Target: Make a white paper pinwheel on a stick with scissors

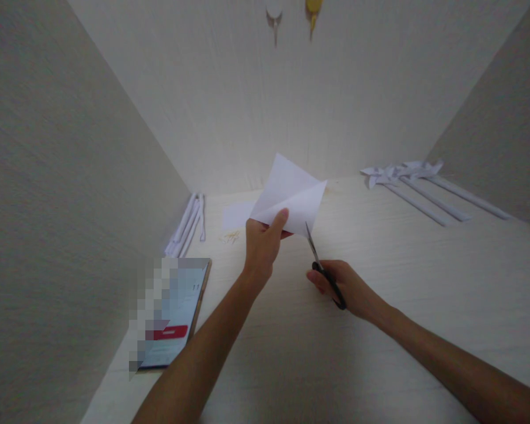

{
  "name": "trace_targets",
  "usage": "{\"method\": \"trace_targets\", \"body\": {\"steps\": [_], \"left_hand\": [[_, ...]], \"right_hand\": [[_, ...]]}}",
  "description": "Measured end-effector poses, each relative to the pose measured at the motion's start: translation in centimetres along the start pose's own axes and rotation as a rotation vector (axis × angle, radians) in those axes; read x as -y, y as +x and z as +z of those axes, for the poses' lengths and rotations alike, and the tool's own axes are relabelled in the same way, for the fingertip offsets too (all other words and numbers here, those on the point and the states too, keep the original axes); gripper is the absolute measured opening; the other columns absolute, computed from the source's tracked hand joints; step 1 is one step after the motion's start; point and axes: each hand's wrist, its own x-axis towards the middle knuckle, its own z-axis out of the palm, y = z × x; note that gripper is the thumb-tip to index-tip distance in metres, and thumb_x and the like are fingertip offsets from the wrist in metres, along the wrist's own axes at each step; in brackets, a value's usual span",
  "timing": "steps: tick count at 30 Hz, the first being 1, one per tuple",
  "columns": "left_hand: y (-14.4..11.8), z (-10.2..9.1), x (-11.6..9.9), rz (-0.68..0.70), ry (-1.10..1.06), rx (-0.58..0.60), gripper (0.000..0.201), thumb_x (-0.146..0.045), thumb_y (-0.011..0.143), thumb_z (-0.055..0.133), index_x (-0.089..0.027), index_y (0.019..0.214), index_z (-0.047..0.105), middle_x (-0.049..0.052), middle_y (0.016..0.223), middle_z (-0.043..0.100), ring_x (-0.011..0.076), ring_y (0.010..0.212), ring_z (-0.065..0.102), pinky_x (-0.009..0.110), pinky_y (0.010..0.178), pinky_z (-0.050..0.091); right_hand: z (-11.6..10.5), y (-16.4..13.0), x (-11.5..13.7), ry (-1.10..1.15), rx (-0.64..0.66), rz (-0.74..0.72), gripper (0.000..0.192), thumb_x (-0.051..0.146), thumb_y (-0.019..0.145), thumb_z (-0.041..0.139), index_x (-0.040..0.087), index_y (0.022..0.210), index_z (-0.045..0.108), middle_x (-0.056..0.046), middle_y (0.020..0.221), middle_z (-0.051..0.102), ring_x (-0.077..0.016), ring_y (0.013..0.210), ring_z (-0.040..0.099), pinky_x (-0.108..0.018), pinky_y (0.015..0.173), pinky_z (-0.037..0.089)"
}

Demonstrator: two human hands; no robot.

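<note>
Pinching white paper (291, 191) between thumb and fingers, above the table (393, 359): left hand (263, 244). Right hand (347, 282): fingers curled around black-handled scissors (318, 267), tip at the paper's lower edge. Far left: lit-screen device (181, 312).

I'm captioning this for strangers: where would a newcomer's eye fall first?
Probably on the central white sheet in the left hand, with scissors in the right hand at its lower edge. Next, the pinwheel-like paper shapes at right, then the lit screen at lower left.
</note>
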Motion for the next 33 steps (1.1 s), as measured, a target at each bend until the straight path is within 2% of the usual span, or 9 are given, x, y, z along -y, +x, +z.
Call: {"method": "trace_targets", "body": {"steps": [33], "left_hand": [[-0.01, -0.11, 0.04, 0.007, -0.021, -0.001, 0.029, -0.029, 0.06, 0.066, -0.011, 0.083, 0.064, 0.005, 0.08, 0.065, 0.0139, 0.067, 0.06, 0.025, 0.057, 0.054]], "right_hand": [[-0.12, 0.11, -0.05, -0.082, -0.034, 0.039, 0.049, 0.062, 0.071, 0.042, 0.018, 0.049, 0.035, 0.004, 0.046, 0.033, -0.0084, 0.044, 0.031, -0.023, 0.043, 0.021]]}}
